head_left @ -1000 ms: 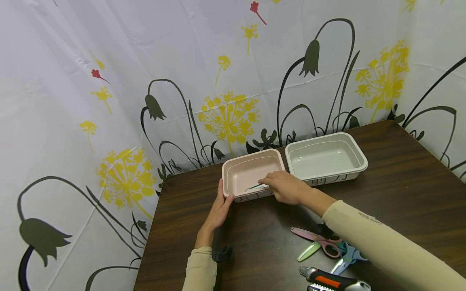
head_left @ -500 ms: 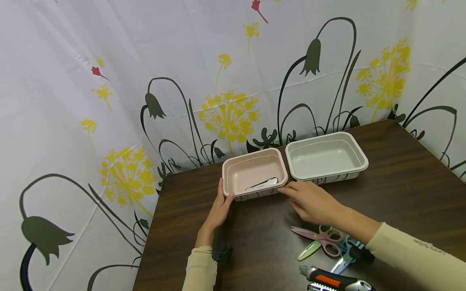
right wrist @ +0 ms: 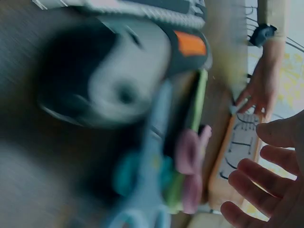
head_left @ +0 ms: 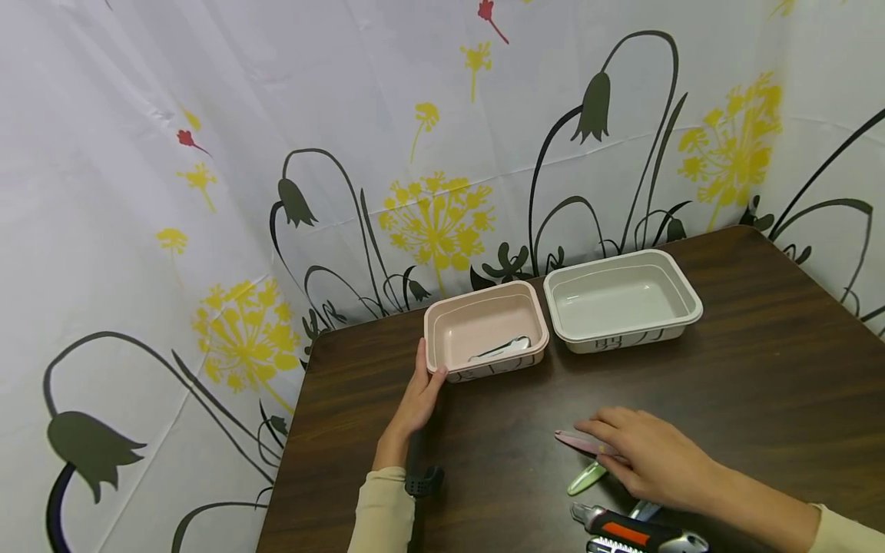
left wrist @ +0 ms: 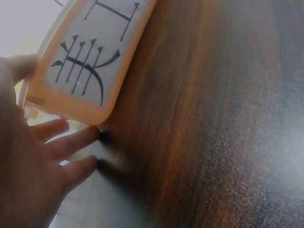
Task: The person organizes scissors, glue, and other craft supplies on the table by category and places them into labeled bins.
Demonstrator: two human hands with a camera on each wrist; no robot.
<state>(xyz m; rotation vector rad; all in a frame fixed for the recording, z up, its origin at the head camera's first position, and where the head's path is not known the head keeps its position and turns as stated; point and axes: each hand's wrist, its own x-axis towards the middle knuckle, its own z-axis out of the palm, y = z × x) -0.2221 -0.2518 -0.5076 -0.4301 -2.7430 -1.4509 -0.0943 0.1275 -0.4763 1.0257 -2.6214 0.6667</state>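
My left hand [head_left: 415,395] rests at the near left corner of the pink bin [head_left: 434,313], its thumb on the rim and its fingers fairly straight along the end. In the bin lies a slim white-and-dark item [head_left: 508,349], kind unclear. My right hand [head_left: 653,453] hovers over the scissors with spread fingers, holding nothing. Beneath it are pink scissors [right wrist: 189,152], a green pair [head_left: 588,478] and blue scissors [right wrist: 151,164], partly hidden by the hand in the head view. Beside them lies a black-and-orange utility knife [head_left: 625,530].
A pale grey bin [head_left: 622,303] stands right of the pink one, with nothing seen inside it. Below the utility knife, a metal piece with a toothed edge [head_left: 608,546] is cut off by the frame. A flower-printed curtain [head_left: 387,77] hangs behind the dark wooden table [head_left: 760,330].
My right hand let go of the slim item inside the pink bin, then moved right and nearer, over the scissors. The left hand has stayed at the bin's corner.
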